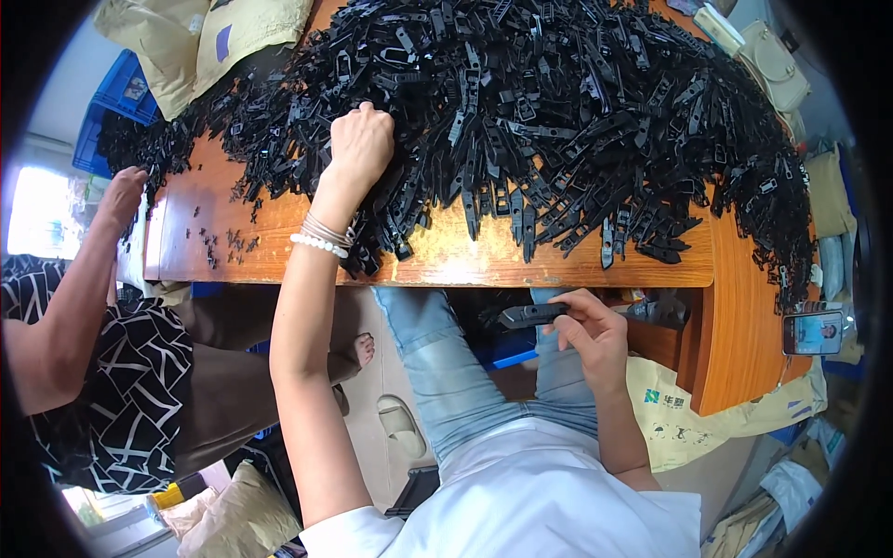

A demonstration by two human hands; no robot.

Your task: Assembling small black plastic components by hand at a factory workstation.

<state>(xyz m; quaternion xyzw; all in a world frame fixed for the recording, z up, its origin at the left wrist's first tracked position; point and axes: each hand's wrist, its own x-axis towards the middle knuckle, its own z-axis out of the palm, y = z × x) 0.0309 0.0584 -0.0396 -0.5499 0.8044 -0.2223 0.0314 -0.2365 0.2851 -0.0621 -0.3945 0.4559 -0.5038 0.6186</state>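
Observation:
A large heap of black plastic clip-like parts (pixel 577 121) covers most of the wooden table (pixel 446 270). My left hand (pixel 363 144), with bracelets at the wrist, reaches onto the heap's near left side. Its fingers are curled closed, and whatever they may hold is hidden from view. Over my lap, just off the table's front edge, my right hand (pixel 595 337) pinches one long black plastic part (pixel 532 316) between thumb and fingers. That part points left and lies roughly level.
On the left, a co-worker's hand (pixel 126 193) touches parts near a blue crate (pixel 130 93). Tan sacks (pixel 246 42) lie at the back left. Small black pieces (pixel 223 244) are scattered near the front left edge. A phone (pixel 814 332) stands at the right; a yellowish sack (pixel 670 418) sits below.

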